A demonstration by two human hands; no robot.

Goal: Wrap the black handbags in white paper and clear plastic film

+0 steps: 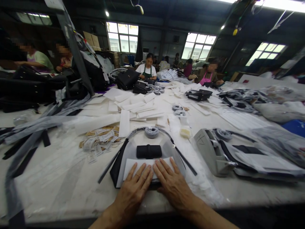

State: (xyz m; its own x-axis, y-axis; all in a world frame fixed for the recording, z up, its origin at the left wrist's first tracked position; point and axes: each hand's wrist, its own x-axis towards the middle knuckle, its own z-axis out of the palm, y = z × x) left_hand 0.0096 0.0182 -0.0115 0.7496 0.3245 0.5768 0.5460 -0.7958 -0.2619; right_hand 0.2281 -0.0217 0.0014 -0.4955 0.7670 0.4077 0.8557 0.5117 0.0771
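A black handbag (116,173) lies flat in front of me, its handle arching away at the top. Across its lower part rests a white foam sheet (130,163). Both hands press on that sheet, fingers stretched out: my left hand (134,186) on the left half, my right hand (173,182) on the right half. Just beyond the fingertips sits a black rolled piece (149,151) with a band round its middle. A wrapped coil of strap (152,132) lies inside the handle's curve. The sheet's lower edge is partly hidden under my hands.
At right stands a grey tape dispenser (209,154) beside another wrapped bag (269,162). Tags with strings (102,140) lie in a heap at left. White foam sheets (135,106) are scattered farther back. A yellowish block (185,133) sits right of the handle. Co-workers (147,68) sit across the table.
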